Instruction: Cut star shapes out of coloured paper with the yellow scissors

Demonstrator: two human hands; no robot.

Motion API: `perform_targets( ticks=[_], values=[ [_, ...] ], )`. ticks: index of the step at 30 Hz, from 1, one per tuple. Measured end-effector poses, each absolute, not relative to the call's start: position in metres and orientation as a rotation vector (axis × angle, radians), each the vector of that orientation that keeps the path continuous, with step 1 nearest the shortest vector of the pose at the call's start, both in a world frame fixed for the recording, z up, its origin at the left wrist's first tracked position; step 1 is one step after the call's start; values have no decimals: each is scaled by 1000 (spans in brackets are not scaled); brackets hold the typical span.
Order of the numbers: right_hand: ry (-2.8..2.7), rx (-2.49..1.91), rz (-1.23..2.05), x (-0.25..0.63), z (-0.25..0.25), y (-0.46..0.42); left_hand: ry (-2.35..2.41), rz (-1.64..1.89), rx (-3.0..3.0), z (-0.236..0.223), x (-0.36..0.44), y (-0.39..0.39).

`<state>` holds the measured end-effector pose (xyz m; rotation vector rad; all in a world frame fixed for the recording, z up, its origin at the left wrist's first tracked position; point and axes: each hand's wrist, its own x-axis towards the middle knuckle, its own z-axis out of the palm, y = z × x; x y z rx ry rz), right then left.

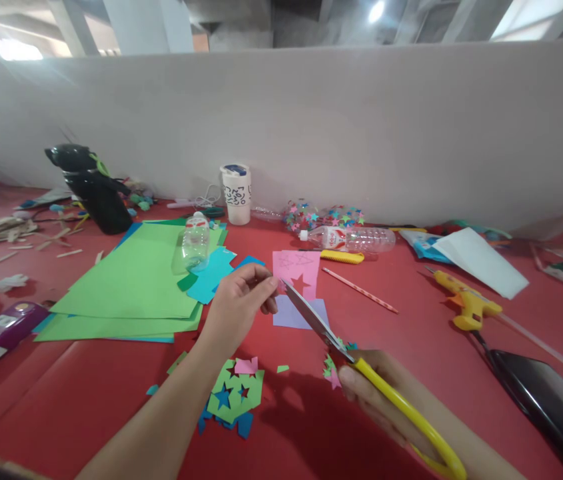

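A: Here's the picture: right hand [372,402] wrapped round the yellow handles of the scissors [330,336], and the blades look closed or very nearly so!

B: And the left hand [241,293], over on the other side, is pinching, thumb against forefinger. There's a tiny pink piece [282,287] showing right at those fingertips, though its outline is too small to read.

A: So look at the line! The scissors slant, handles down at the lower right, tips up and to the left, long axis aimed straight at that pinch.

B: Straight at it, with the points just beside the thumb. Is metal touching paper? I can't tell from this angle, and I won't call it.

A: Which hand is nearer the pink piece, then?

B: The left, no contest, it has hold of it! The right sits well back at the handle end, with the whole blade length between. It all turns on that little meeting place at the tips.

A: Both hands look raised off the red desk [411,320]. Behind the points lies the pink paper [295,265], flat, a star-shaped hole in it, stars drawn above.

B: With the lilac paper [288,317] on its near side, and nearer the body, just right of the left forearm, a green offcut [254,400] full of star holes!
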<state>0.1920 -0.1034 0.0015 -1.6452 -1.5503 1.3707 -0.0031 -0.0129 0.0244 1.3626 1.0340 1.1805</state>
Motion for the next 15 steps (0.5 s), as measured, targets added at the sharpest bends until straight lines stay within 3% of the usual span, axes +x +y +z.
perform_targets(
  ticks=[15],
  values=[
    [-1561, -1621, 1383, 192, 0, -102, 931, 1143, 1172, 25, -1, -15]
  ],
)
